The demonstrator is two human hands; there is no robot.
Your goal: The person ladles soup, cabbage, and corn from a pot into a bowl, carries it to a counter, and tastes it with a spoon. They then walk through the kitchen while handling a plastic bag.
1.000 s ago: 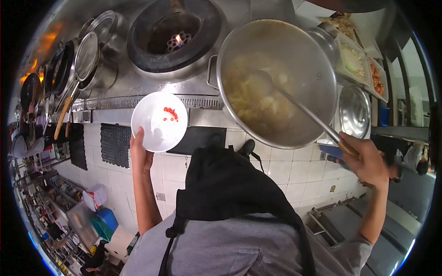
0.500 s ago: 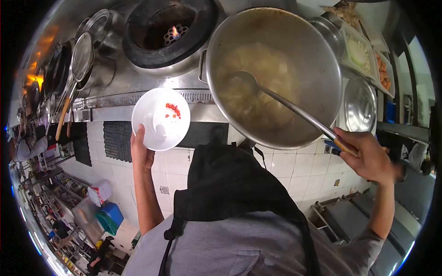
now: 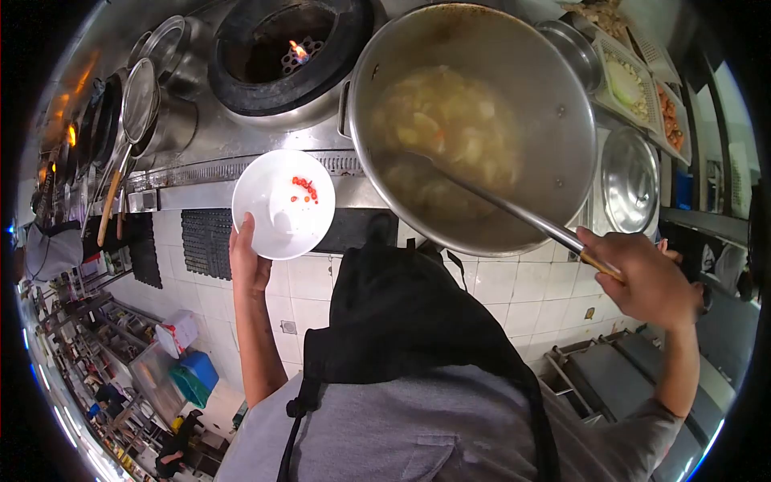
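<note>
A white bowl (image 3: 273,193) with several small red pieces (image 3: 304,189) inside is held by its rim in my left hand (image 3: 250,259), thumb on the inner side. My right hand (image 3: 649,277) is wrapped round the wooden end of a long ladle (image 3: 514,210). The ladle reaches into a large steel pot (image 3: 546,120), and its head is under the cloudy soup (image 3: 450,120), where pale chunks show. The bowl is to the left of the pot, apart from it, over the stove's front edge.
A burner (image 3: 293,56) with a small flame is behind the bowl. Strainers (image 3: 140,100) and pans hang at the left. A round steel lid (image 3: 629,181) and food baskets (image 3: 625,88) are right of the pot. At the far right, part of another person's hand (image 3: 668,251) shows.
The ladle head has sunk from sight into the soup. My right hand has shifted slightly right and down, while the bowl has barely moved.
</note>
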